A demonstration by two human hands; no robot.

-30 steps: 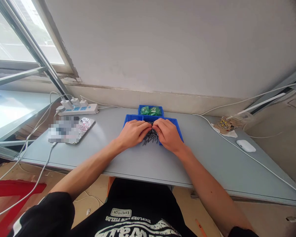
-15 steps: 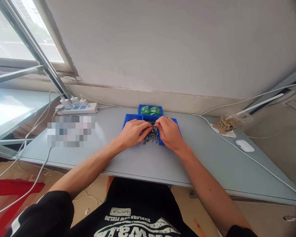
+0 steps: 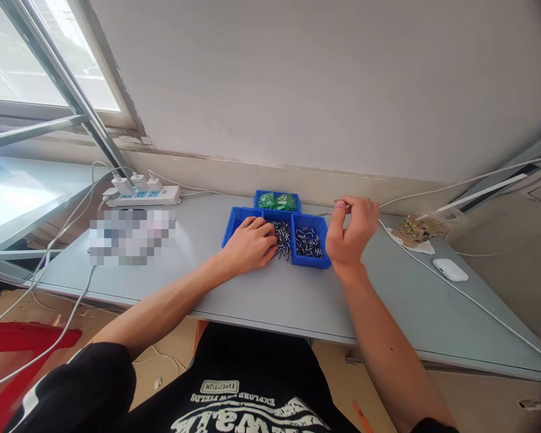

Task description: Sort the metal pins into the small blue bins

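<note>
My left hand (image 3: 251, 245) rests at the left edge of a pile of small black-and-silver metal pins (image 3: 282, 234). Its fingers are bent and closed, the tips partly hidden against the pile, and it covers part of the left blue bin (image 3: 229, 231). To the right, the right blue bin (image 3: 313, 263) holds many similar pins. My right hand (image 3: 354, 231) is raised just beyond that bin's right side, fingers curled and closed with the thumb up to them. Anything between its fingertips is too small to make out.
Behind stands another blue bin (image 3: 277, 194) with green packets (image 3: 275, 201). A power strip (image 3: 148, 197) with plugs lies at the back left, near a blurred-out item (image 3: 133, 237). At right are a cup (image 3: 426, 225), a white case (image 3: 449, 269) and a cable (image 3: 460, 294).
My hands were together over the pile. My right hand has moved right and up, uncovering the right bin of pins. My left hand stays by the pile, its fingers now curled lower.
</note>
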